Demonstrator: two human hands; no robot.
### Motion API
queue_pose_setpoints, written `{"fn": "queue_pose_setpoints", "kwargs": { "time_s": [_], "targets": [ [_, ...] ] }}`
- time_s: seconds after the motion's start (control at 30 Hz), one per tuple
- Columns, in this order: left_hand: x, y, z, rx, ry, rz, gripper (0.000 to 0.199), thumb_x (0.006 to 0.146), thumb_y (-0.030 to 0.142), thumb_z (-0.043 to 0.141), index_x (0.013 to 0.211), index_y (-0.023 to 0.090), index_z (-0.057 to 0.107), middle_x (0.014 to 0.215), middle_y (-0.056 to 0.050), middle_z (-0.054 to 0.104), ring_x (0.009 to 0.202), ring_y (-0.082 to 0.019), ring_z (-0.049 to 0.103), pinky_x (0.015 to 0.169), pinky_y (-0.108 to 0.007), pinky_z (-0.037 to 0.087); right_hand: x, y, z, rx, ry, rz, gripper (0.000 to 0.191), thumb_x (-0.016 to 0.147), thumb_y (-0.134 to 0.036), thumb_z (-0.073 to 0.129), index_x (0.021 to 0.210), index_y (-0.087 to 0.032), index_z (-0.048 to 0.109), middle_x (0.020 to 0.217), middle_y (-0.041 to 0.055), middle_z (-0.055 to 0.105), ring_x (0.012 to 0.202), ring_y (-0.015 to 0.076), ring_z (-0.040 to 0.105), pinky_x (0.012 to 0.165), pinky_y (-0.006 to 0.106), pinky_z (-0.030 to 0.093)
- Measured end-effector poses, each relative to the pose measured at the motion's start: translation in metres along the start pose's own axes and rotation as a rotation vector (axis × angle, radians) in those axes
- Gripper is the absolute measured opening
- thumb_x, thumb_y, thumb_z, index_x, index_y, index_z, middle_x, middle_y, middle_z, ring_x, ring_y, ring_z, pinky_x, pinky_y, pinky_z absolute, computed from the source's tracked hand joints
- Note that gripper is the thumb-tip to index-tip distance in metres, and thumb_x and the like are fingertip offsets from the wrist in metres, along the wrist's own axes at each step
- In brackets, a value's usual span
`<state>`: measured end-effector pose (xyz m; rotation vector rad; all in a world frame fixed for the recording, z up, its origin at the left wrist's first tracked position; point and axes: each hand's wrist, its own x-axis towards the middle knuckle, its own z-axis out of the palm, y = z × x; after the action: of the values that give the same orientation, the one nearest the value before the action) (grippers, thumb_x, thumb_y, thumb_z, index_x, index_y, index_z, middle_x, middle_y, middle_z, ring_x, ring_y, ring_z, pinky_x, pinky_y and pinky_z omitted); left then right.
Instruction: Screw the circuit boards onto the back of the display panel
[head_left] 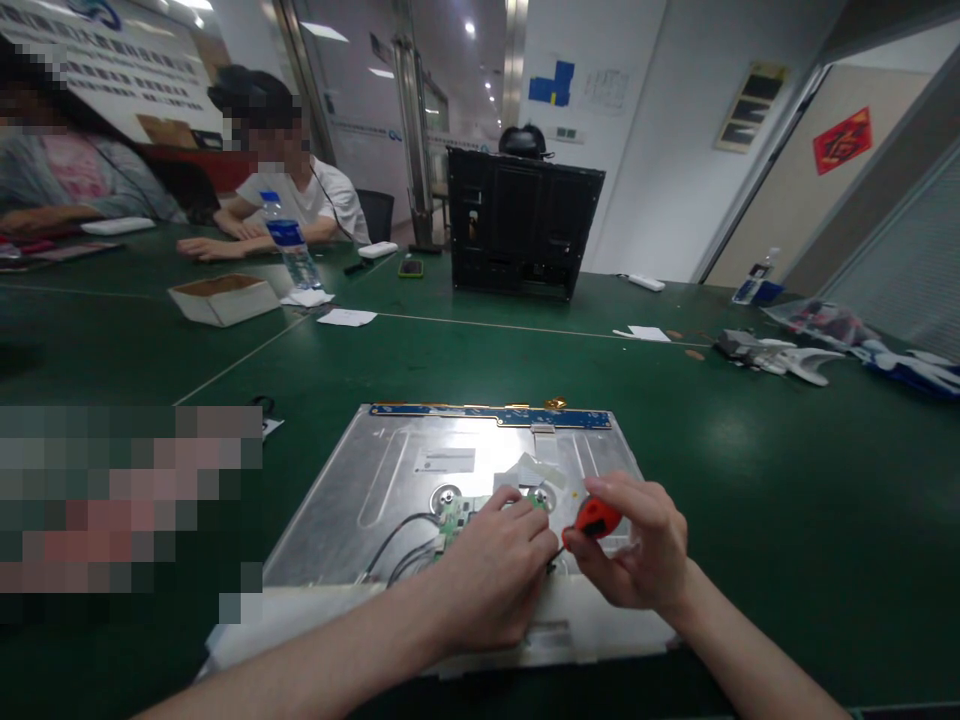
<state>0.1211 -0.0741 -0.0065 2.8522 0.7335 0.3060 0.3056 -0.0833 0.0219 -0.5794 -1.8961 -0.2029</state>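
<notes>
A silver metal panel (pixel 390 465) lies flat on the green table, with a blue circuit strip (pixel 450 412) along its far edge. My right hand (pixel 641 545) grips a red screwdriver (pixel 592 518) between thumb and fingers; its thin shaft points down and left, toward my left hand. My left hand (pixel 506 570) rests over the green circuit board (pixel 454 515) at the panel's middle, fingers bent and close together. What is under those fingers is hidden. Dark cables (pixel 397 535) run from the board's left side toward the near edge.
A black monitor-like unit (pixel 525 225) stands at the back of the table (pixel 787 500). A white box (pixel 225 300) and a water bottle (pixel 292 240) are at the back left. Plastic-wrapped items (pixel 780 355) lie at right. Two people sit across at left.
</notes>
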Motion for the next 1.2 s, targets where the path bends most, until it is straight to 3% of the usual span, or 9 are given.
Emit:
{"fn": "queue_pose_setpoints", "kwargs": {
  "time_s": [0.1,0.23,0.33,0.5,0.6,0.73,0.83,1.03,1.2],
  "targets": [
    [-0.0004,-0.0004,0.0004,-0.008,0.016,0.001,0.019,0.081,0.017,0.059,0.099,0.015,0.062,0.101,-0.011,0.068,0.095,-0.027,0.062,0.096,-0.045,0.039,0.0014,0.0,-0.0008,0.068,-0.023,-0.021,0.041,0.092,-0.022,0.051,0.132,-0.014,0.048,0.068,-0.0007,0.063,0.052,0.0146,0.06,0.045,0.025,0.048],
    [-0.0011,-0.0012,0.0017,-0.003,0.039,0.006,0.013,0.083,0.018,0.057,0.094,0.015,0.061,0.099,-0.01,0.068,0.092,-0.026,0.062,0.096,-0.046,0.04,0.0019,-0.002,-0.0022,0.084,-0.048,-0.008,0.049,0.088,-0.012,0.045,0.136,-0.012,0.047,0.084,0.0064,0.07,0.071,0.018,0.069,0.056,0.028,0.056],
    [-0.0008,-0.0017,0.0028,0.006,0.04,0.0,0.013,0.084,0.017,0.055,0.096,0.015,0.062,0.098,-0.01,0.068,0.093,-0.026,0.062,0.097,-0.046,0.039,0.0011,-0.0027,-0.0013,0.007,-0.013,-0.002,0.047,0.089,-0.012,0.051,0.136,-0.014,0.048,0.078,0.0027,0.068,0.064,0.0159,0.065,0.052,0.025,0.053],
    [-0.0003,-0.0016,0.0038,0.003,0.044,-0.006,0.016,0.081,0.017,0.056,0.096,0.016,0.062,0.097,-0.01,0.068,0.094,-0.026,0.061,0.098,-0.045,0.039,0.0025,-0.0013,0.0,-0.059,-0.009,-0.009,0.04,0.094,-0.026,0.059,0.132,-0.016,0.05,0.067,-0.0018,0.062,0.053,0.0139,0.057,0.046,0.023,0.046],
    [-0.0006,-0.0011,0.0029,0.003,0.056,-0.009,0.011,0.081,0.017,0.056,0.091,0.016,0.061,0.095,-0.009,0.068,0.091,-0.026,0.061,0.096,-0.045,0.039,0.0038,-0.001,-0.0021,0.011,-0.033,0.0,0.04,0.097,-0.028,0.051,0.134,-0.013,0.048,0.072,0.0019,0.065,0.058,0.0154,0.062,0.049,0.025,0.049],
    [-0.0011,-0.0014,0.002,-0.009,0.059,0.011,0.011,0.083,0.017,0.055,0.091,0.016,0.062,0.094,-0.01,0.068,0.089,-0.026,0.062,0.094,-0.045,0.04,0.0033,-0.0019,-0.0049,0.088,-0.073,0.027,0.046,0.092,-0.016,0.042,0.137,-0.01,0.046,0.089,0.0086,0.069,0.073,0.0178,0.068,0.06,0.028,0.056],
    [-0.0012,-0.0019,0.0027,-0.012,0.06,0.007,0.014,0.084,0.017,0.055,0.095,0.016,0.062,0.097,-0.01,0.068,0.093,-0.026,0.062,0.096,-0.045,0.039,0.002,-0.0019,-0.0036,0.081,-0.057,0.018,0.048,0.09,-0.013,0.045,0.138,-0.011,0.044,0.08,0.0041,0.066,0.064,0.0163,0.063,0.054,0.027,0.053],
    [-0.0011,-0.001,0.0021,-0.008,0.05,-0.006,0.012,0.081,0.016,0.057,0.092,0.016,0.063,0.096,-0.009,0.068,0.094,-0.026,0.062,0.098,-0.044,0.039,0.0021,-0.0004,0.0004,0.017,-0.013,-0.008,0.041,0.093,-0.022,0.058,0.132,-0.016,0.048,0.069,-0.0011,0.061,0.054,0.0151,0.057,0.047,0.025,0.047],
    [-0.002,-0.0006,0.0015,0.012,0.06,-0.001,0.012,0.08,0.016,0.058,0.091,0.016,0.062,0.097,-0.009,0.068,0.094,-0.026,0.062,0.096,-0.045,0.039,0.0024,-0.0013,-0.0037,0.091,-0.053,0.012,0.041,0.094,-0.024,0.048,0.134,-0.013,0.047,0.079,0.0049,0.067,0.068,0.0189,0.066,0.056,0.029,0.055]
  ]
}}
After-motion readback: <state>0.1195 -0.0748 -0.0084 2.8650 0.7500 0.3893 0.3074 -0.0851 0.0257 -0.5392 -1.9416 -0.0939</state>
